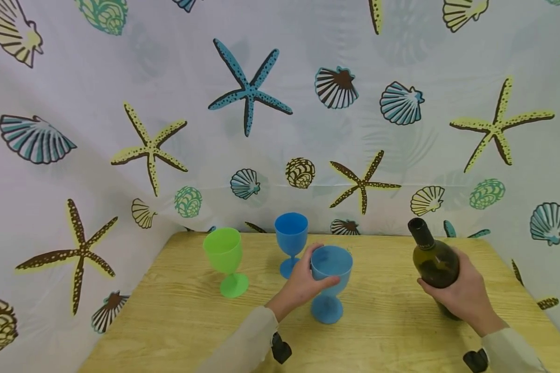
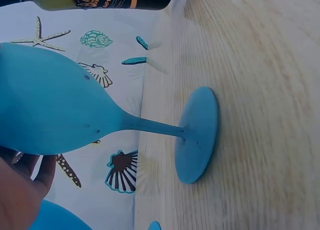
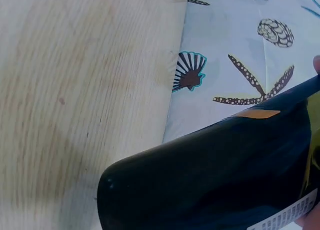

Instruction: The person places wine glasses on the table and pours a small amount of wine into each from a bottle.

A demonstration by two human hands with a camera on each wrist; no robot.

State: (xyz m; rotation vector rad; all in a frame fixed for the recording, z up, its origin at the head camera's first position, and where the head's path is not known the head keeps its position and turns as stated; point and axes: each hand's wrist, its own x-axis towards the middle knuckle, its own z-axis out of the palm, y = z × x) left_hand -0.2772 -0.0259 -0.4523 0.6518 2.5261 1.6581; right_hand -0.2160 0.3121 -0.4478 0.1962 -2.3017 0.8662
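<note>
My left hand (image 1: 304, 280) holds the bowl of a light blue plastic goblet (image 1: 331, 261), thumb across the near side and fingers at its left. Upright, the goblet has its round foot (image 2: 197, 135) at the wooden tabletop. On the right, my right hand (image 1: 466, 292) grips a dark green wine bottle (image 1: 436, 261) around its body. The bottle leans a little, its neck toward the upper left. In the right wrist view the dark lower end of the bottle (image 3: 200, 175) shows; whether it touches the table I cannot tell.
A darker blue goblet (image 1: 291, 233) stands behind my left hand, and a green goblet (image 1: 224, 254) stands farther left. The wooden table (image 1: 177, 321) ends at a white cloth (image 1: 280, 140) printed with starfish and shells, which hangs behind and at both sides.
</note>
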